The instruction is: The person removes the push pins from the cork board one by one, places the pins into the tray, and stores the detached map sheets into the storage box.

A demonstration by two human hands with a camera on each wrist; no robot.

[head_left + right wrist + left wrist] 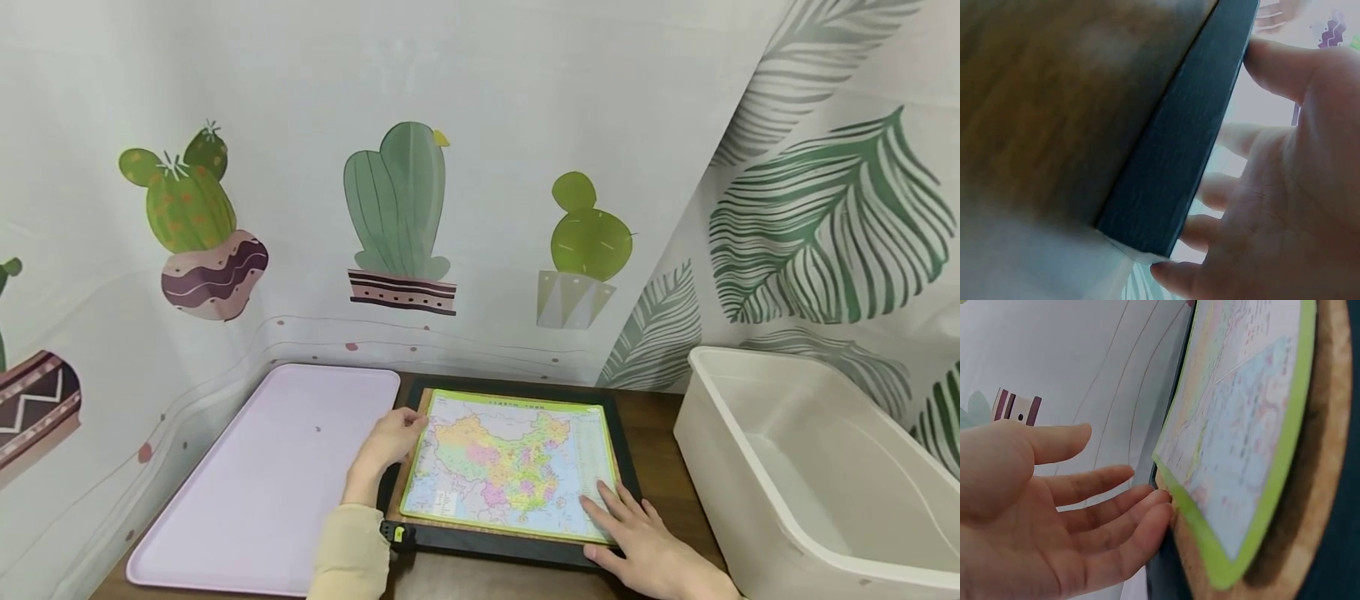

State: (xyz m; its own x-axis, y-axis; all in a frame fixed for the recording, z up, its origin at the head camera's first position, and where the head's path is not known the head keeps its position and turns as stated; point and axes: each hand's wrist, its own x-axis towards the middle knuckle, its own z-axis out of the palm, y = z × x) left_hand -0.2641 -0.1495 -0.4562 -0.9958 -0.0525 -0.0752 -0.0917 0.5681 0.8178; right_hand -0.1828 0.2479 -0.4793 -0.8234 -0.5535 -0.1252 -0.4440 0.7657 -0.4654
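Observation:
A map sheet [495, 467] with a bright green border and pastel regions lies on a dark-framed cork board [465, 528]. My left hand [386, 446] is at the board's left side. In the left wrist view, its fingers are loosely bent, with fingertips right at the cork's edge beside the sheet's green border [1291, 425], and the thumb stands apart. My right hand [645, 537] lies with spread fingers over the lower right corner of the map. In the right wrist view, its thumb [1279, 65] is at the side of the black frame [1166, 150].
A pale lilac tray [262, 475] lies to the left on the brown table [652, 433]. At the right stands a deep cream bin [720, 467]. Behind everything hangs a white curtain [495, 100] printed with cacti and leaves. A black clip-like piece [399, 533] sits by the left wrist.

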